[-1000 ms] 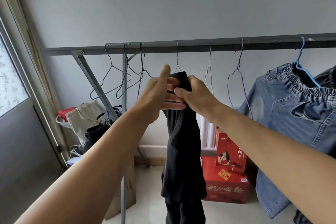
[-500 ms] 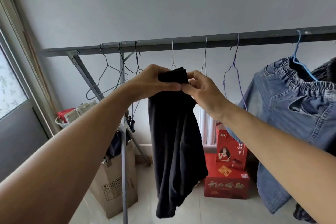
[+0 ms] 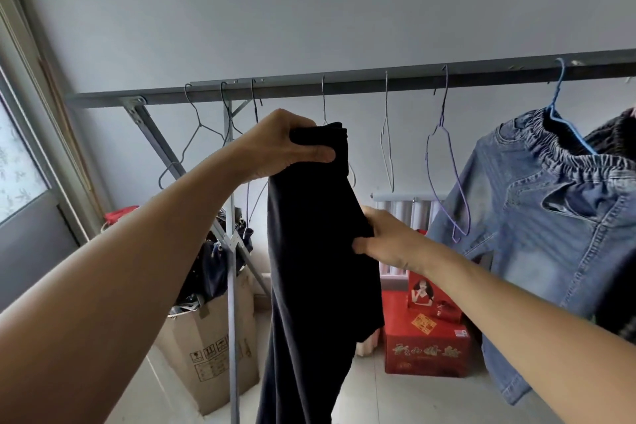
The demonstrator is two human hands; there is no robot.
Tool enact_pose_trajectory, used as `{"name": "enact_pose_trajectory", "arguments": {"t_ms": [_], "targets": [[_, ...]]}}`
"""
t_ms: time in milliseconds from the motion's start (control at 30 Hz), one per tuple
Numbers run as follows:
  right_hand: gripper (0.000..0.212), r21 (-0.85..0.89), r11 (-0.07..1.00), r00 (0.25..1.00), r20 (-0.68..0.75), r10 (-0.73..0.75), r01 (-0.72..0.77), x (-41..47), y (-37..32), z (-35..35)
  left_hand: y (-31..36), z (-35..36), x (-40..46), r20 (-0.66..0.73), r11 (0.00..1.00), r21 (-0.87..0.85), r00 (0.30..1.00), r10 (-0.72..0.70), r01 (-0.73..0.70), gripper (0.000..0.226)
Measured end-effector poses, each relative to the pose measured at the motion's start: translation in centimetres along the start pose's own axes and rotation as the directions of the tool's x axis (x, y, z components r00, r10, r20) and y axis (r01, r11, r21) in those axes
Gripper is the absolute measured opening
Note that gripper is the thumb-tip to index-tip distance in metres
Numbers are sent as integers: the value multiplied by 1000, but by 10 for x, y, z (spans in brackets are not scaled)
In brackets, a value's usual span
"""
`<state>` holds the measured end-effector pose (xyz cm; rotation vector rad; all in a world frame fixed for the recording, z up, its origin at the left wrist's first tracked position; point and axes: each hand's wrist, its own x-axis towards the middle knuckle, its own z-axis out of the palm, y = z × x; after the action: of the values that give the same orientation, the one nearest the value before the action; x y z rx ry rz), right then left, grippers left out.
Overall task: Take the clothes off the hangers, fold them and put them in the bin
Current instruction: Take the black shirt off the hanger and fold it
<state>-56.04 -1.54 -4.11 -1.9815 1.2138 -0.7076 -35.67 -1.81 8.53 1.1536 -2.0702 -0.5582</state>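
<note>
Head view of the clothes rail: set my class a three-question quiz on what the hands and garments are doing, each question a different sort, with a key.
1. True or false: the black garment hangs on a hanger.
2. Which hand grips its top edge? A) left hand B) right hand
3. Fill in: the denim garment hangs from a ____ hanger.

Key: 1 false, both hands hold it in front of the rail; 2 A, the right pinches its side lower down; 3 blue.

Left hand (image 3: 285,144) grips black garment (image 3: 316,268); right hand (image 3: 389,241) pinches edge
</note>
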Motion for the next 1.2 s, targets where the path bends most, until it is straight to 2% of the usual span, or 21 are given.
{"name": "enact_pose_trajectory", "arguments": {"t_ms": [67,167,233,367,467,567,633,733,833,900,967,1000,1067,1200], "targets": [[43,-8,1000,1000,-27,2,-3,-3,8,9,-2,-4,-2,-34,1000,-12,999,-5,4,31],[60,144,987,966,-258,-26,65,-13,10,27,-5,-9,-5,-67,1000,-18,998,10,-11,34],[54,234,962,918,-394,-38,140,-16,13,36,-4,-12,-7,-74,999,-27,997,24,-26,38],[35,71,948,823,-519,-230,310,-10,20,45,-2,-17,-9,-82,997,-37,995,61,-64,49],[36,-23,918,769,-537,-346,396,-8,15,42,-1,-20,-9,-80,995,-47,993,85,-89,54],[37,53,964,868,-452,-208,259,-8,7,38,0,-21,-7,-85,996,-36,993,76,-80,30],[27,71,988,933,-344,-108,140,-6,9,35,1,-22,-7,-86,997,-17,993,76,-78,29],[11,82,993,959,-277,-54,80,-7,13,27,-2,-26,-8,-75,997,23,995,72,-70,27],[10,170,978,934,-354,-54,121,-11,14,7,-10,-34,-11,-95,998,42,994,46,-42,26],[16,303,928,869,-493,-41,215,-13,11,-11,-16,-39,-14,-134,999,-4,990,36,-36,30],[27,390,879,817,-576,1,273,-15,4,-26,-13,-43,-18,-190,996,-67,981,40,-54,14],[25,400,873,807,-590,12,279,-16,2,-30,-10,-44,-20,-200,994,-78,978,54,-71,6],[17,387,879,798,-602,12,279,-17,-3,-40,-3,-46,-19,-192,991,-87,978,84,-102,6],[15,417,873,843,-537,11,254,-20,-11,-59,15,-50,-18,-83,979,-174,993,89,-102,25]]}}
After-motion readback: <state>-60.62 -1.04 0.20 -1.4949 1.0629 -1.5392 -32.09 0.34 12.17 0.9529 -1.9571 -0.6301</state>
